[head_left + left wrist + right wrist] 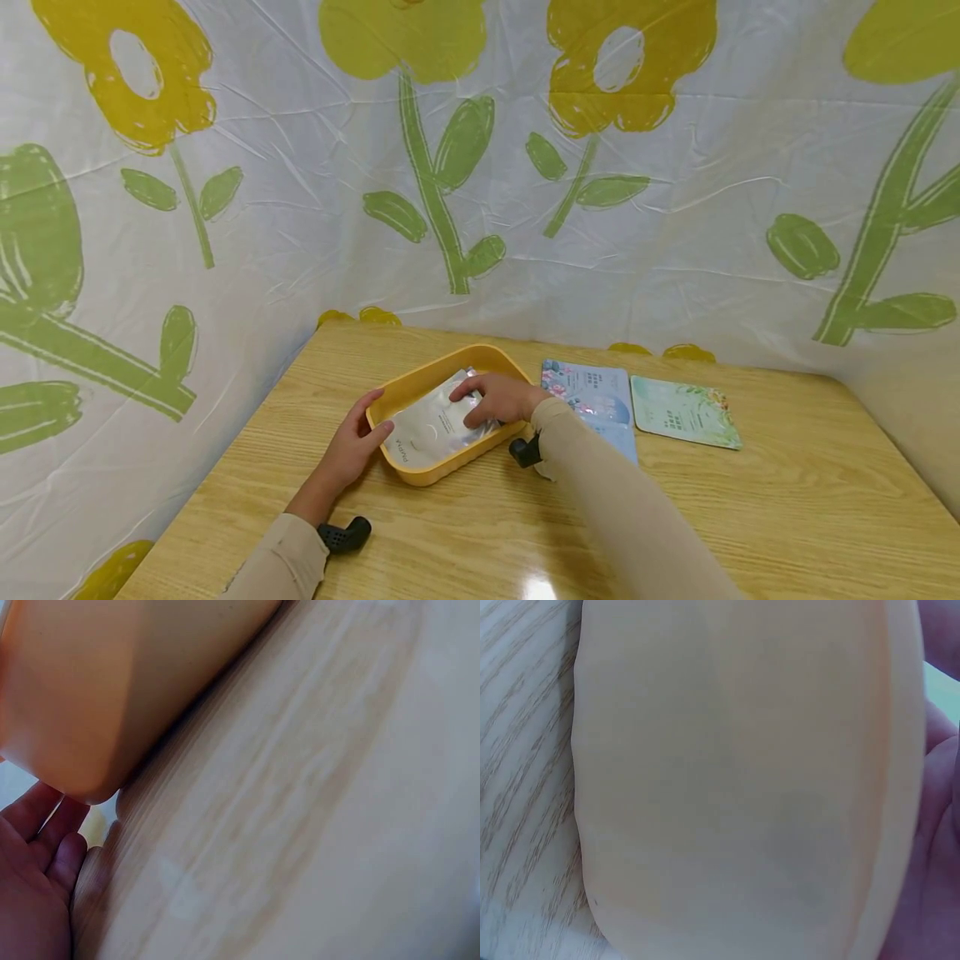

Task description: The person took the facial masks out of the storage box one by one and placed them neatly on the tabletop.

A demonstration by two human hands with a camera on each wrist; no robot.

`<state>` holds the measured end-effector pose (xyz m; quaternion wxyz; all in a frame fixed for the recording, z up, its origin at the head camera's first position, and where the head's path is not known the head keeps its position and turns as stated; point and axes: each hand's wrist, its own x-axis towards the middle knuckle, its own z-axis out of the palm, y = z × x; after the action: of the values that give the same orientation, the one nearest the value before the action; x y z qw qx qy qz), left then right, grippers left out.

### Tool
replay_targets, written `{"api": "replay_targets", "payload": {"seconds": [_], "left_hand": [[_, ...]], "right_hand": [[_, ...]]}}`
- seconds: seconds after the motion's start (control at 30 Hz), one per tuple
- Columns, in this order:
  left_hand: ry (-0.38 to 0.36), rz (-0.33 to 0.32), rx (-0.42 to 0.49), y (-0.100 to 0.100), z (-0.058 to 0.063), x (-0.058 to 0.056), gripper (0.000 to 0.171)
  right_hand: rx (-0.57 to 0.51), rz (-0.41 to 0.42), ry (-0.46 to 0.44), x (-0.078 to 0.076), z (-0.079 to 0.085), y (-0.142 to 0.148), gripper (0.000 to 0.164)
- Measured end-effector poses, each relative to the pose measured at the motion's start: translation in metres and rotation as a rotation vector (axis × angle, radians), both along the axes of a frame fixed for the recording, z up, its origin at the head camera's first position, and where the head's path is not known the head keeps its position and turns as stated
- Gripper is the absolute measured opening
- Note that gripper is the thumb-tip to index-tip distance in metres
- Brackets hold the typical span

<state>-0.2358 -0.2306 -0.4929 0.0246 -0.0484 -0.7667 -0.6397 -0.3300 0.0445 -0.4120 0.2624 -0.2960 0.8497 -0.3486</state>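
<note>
A yellow tray (423,476) with rounded corners sits at an angle on the wooden table (442,533), a pale silver packet (424,427) lying inside, printed side up.

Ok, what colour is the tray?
The tray is yellow-orange; it shows best in the head view.

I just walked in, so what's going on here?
A person's left hand holds one end of a rounded yellow plastic tray. The right hand reaches inside, fingers on a flat silvery-white packet. To the tray's right, light-blue printed packaging and a flat pale-green packet lie on the light wood-grain table.
</note>
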Motion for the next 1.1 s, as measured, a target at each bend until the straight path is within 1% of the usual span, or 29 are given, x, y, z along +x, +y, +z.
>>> {"api": "replay_targets", "payload": {"seconds": [0.17,0.33,0.53,0.77,0.83,1.0,1.1], "left_hand": [[-0.013,-0.001,-0.006,0.001,-0.001,0.000,0.061],[-0.016,0.003,-0.020,0.001,0.000,0.000,0.060],[-0.015,0.003,-0.030,0.001,-0.002,-0.001,0.061],[-0.006,-0.011,-0.023,0.000,-0.003,-0.001,0.061],[-0.001,-0.012,-0.020,0.000,-0.003,-0.001,0.061],[0.002,0.003,-0.047,-0.002,-0.002,-0.002,0.061],[0.003,0.003,-0.051,-0.002,-0.003,-0.002,0.061]], "right_hand": [[0.013,-0.013,0.008,0.000,-0.001,0.000,0.034],[0.005,-0.025,0.034,0.001,0.000,-0.001,0.036],[-0.034,-0.026,0.075,0.001,0.000,0.005,0.036],[-0.078,-0.078,0.063,0.001,0.002,0.015,0.034],[-0.080,-0.090,0.078,0.001,0.004,0.018,0.033],[-0.096,-0.119,0.119,0.003,0.009,0.024,0.032],[-0.127,-0.133,0.131,0.005,0.011,0.030,0.032]]}}
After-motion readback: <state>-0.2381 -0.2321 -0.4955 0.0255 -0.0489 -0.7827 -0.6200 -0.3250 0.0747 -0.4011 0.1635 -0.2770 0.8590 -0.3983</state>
